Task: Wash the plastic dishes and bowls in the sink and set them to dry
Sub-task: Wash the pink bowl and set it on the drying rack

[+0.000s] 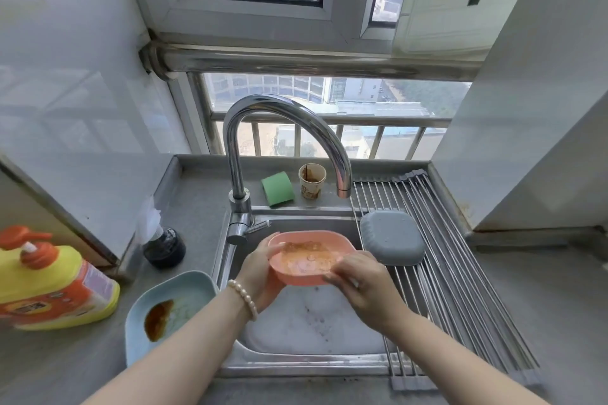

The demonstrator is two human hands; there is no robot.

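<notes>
**Scrubbing the pink bowl over the sink**

The right hand [358,286] is pressing its fingers into the soiled pink plastic bowl [307,256], curled over the near rim, while the left hand [260,273] is cupping the bowl's underside above the steel sink [296,365]. This looks like the washing step; next comes rinsing under the chrome tap [286,138], which appears to be off. Beside it, a grey plastic bowl [391,237] is drying upside down on the steel roll-up rack [460,289]; a stained pale-blue plastic dish [171,309] is waiting on the left counter.

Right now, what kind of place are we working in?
Most likely a home kitchen in a high-rise: a steel sink with faucet, a roll-up drying rack, and a window overlooking buildings far below.
</notes>
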